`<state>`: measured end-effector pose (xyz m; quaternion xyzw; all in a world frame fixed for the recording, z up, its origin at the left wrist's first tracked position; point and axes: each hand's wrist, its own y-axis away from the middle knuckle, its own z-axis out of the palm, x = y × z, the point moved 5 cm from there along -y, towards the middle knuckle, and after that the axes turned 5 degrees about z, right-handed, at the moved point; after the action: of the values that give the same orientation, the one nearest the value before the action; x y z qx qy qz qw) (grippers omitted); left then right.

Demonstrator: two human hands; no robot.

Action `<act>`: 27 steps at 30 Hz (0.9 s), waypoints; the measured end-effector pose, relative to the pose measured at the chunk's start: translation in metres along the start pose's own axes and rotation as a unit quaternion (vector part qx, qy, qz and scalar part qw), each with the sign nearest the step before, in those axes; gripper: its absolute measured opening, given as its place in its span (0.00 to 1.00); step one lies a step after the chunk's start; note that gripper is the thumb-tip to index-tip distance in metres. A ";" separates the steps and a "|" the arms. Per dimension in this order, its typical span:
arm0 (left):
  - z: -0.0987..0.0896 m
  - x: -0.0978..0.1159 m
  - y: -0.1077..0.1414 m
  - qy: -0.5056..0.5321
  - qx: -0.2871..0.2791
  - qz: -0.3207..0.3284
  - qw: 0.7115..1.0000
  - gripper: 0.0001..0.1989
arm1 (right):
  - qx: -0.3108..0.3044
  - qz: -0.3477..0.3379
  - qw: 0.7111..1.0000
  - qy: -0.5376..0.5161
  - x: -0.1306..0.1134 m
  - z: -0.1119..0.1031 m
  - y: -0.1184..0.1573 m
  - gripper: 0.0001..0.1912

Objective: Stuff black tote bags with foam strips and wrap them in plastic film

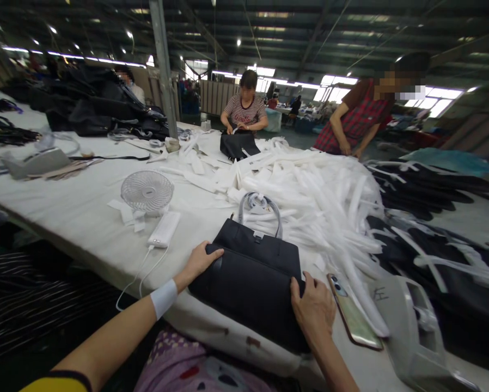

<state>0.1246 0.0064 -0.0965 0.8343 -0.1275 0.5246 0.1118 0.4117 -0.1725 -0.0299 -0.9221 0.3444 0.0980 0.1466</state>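
A black handbag (248, 288) lies on the white-covered table in front of me, its wrapped grey handles (281, 218) pointing away. My left hand (201, 260) grips the bag's left edge, with the thumb on top and the other fingers around the side. At the right edge, my right hand (315, 305) holds the bag the same way, its thumb on the black surface. A phone (354, 316) rests just right of my right hand. Part of each hand's fingers is hidden by the bag's edge.
White padding strips (310, 190) are heaped behind the bag. A small fan (147, 190) and a white power bank (165, 228) sit at the left. A tape dispenser (411, 332) stands at the right, near black bag pieces (465, 272). Two people (244, 111) (350, 117) work across the table.
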 end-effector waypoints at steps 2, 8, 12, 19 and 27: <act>0.000 -0.001 0.003 -0.001 0.011 0.005 1.000 0.23 | 0.028 -0.093 0.994 0.044 -0.026 -0.002 -0.002 0.30; -0.003 0.011 0.010 -0.131 0.029 0.045 0.990 0.24 | -0.089 -0.182 0.976 0.085 -0.056 0.030 -0.006 0.29; 0.025 0.061 0.024 -0.317 0.023 0.244 0.916 0.21 | -0.099 -0.175 0.976 0.083 -0.050 0.036 -0.006 0.29; 0.104 0.085 0.045 -0.328 -0.113 0.383 0.856 0.33 | -0.112 -0.177 0.977 0.041 -0.049 0.031 0.001 0.28; 0.107 0.065 0.043 -0.334 -0.092 0.397 0.850 0.33 | 0.004 0.073 0.997 0.028 0.059 -0.027 -0.100 0.26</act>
<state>0.2283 -0.0744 -0.0811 0.8235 -0.5247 0.2005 -0.0790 0.5243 -0.1449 -0.0009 -0.8964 0.4153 0.0809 0.1324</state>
